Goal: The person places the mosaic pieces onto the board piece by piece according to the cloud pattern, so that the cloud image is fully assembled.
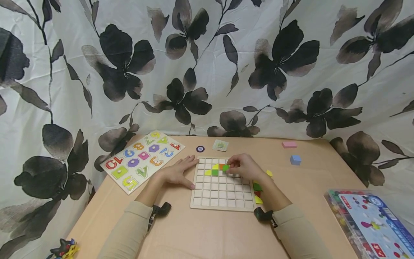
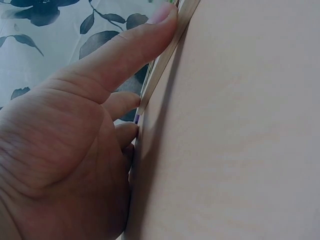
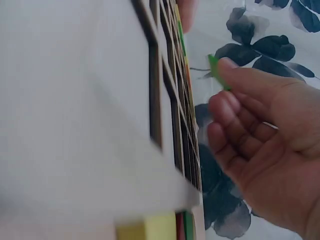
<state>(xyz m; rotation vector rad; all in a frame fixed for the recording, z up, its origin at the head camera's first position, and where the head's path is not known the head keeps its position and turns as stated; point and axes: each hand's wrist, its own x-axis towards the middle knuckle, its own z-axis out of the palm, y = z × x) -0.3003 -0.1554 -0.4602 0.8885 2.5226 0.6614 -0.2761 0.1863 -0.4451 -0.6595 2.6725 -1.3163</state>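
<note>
Green tile [image 3: 216, 72] pinched in right fingers [image 3: 225, 106]; left fingers [image 1: 185, 163] (spread) touch board [image 1: 223, 203].

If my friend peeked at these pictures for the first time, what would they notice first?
Probably the big dark flowers on the white cloth behind the table. Next might come the colourful number board, lying left of the pale grid board. Then the right hand pinching a small green piece over the grid board, while the left hand touches its left edge.
</note>
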